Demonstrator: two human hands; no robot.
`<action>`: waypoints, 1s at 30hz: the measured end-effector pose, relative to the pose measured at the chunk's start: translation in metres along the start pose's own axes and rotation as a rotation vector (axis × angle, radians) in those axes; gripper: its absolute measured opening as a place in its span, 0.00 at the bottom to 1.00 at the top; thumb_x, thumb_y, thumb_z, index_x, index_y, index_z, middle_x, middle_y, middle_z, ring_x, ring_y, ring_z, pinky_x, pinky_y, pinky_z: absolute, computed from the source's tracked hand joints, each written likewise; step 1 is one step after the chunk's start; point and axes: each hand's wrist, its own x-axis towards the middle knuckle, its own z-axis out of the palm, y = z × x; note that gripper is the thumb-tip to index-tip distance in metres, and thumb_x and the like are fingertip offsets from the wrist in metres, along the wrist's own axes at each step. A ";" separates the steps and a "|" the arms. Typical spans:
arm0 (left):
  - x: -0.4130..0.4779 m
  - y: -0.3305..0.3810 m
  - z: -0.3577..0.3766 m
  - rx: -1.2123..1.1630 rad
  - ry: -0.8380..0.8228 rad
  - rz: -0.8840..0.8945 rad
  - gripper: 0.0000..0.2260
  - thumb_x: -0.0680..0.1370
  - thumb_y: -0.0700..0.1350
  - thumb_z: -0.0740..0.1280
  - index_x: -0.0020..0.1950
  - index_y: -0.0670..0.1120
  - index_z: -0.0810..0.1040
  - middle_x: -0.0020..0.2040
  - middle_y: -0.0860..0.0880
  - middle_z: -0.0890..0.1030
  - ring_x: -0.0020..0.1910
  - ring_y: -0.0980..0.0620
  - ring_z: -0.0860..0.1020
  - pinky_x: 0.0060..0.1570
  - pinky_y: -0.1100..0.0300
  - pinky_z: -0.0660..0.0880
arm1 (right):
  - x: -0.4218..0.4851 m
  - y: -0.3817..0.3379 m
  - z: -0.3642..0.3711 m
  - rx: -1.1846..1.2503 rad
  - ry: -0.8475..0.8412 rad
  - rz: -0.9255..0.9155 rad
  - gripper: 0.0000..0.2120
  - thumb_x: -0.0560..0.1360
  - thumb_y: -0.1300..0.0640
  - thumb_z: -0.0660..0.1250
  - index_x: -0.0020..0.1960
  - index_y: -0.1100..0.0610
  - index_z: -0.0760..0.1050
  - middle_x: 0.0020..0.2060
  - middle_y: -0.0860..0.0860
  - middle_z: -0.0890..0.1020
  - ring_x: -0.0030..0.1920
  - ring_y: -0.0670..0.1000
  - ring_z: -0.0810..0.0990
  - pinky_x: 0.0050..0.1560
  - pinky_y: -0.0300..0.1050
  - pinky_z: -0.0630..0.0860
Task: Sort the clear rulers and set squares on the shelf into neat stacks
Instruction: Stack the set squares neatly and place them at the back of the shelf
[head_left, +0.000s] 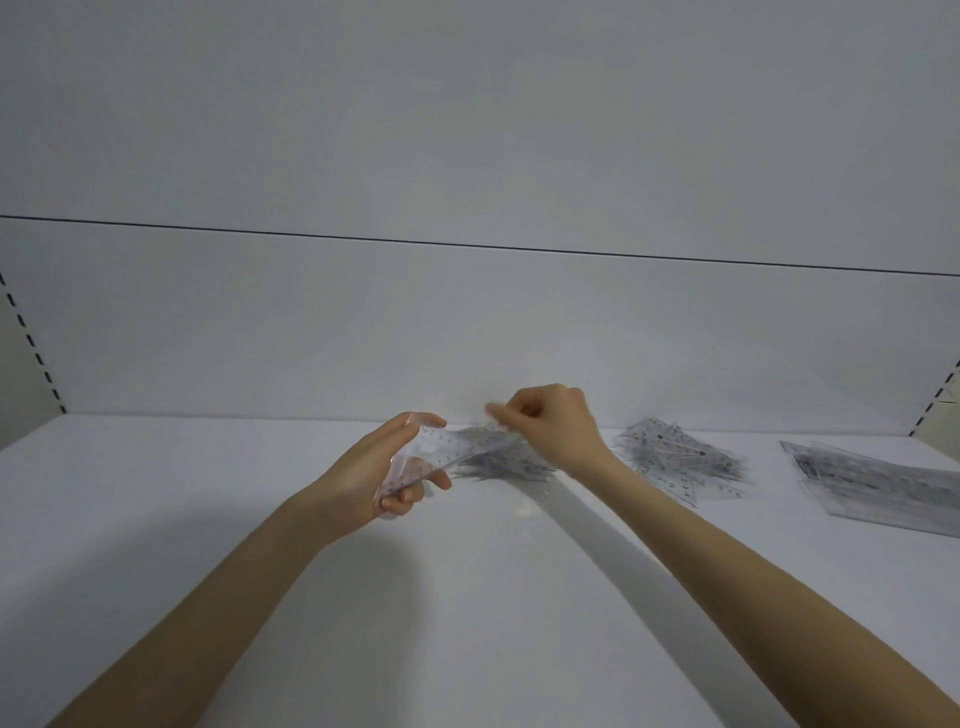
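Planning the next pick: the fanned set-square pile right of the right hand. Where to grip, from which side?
Probably the near corners of the set-square pile, coming from the shelf front. It lies flat and fanned, so its pointed tips stick out toward the viewer, giving thin edges to pinch.

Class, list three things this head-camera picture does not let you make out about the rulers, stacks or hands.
1. Head view: how many clear rulers the left hand holds; they overlap and are see-through.
2. Head view: whether the right hand pinches anything; its fingertips are motion-blurred.
3. Head view: the full extent of the far-right stack; the picture's right edge cuts it off.
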 end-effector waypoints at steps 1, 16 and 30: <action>0.001 -0.001 -0.003 0.002 0.009 0.005 0.14 0.83 0.53 0.52 0.58 0.51 0.74 0.40 0.37 0.79 0.24 0.53 0.62 0.28 0.61 0.53 | 0.007 0.008 -0.005 -0.023 0.025 0.031 0.15 0.75 0.43 0.67 0.40 0.54 0.83 0.34 0.49 0.84 0.40 0.50 0.80 0.44 0.48 0.78; 0.005 -0.009 -0.022 0.013 0.046 -0.017 0.12 0.83 0.51 0.53 0.58 0.51 0.74 0.43 0.33 0.79 0.24 0.49 0.67 0.23 0.64 0.60 | 0.031 0.016 0.019 -0.301 -0.149 0.314 0.23 0.71 0.37 0.65 0.50 0.56 0.80 0.46 0.51 0.83 0.48 0.53 0.81 0.44 0.45 0.74; 0.001 -0.007 -0.024 -0.018 0.081 -0.048 0.13 0.82 0.53 0.53 0.58 0.52 0.75 0.45 0.34 0.81 0.27 0.48 0.69 0.25 0.63 0.64 | 0.019 0.037 0.006 0.221 -0.100 0.363 0.07 0.73 0.61 0.72 0.36 0.56 0.81 0.38 0.51 0.84 0.36 0.47 0.76 0.42 0.38 0.74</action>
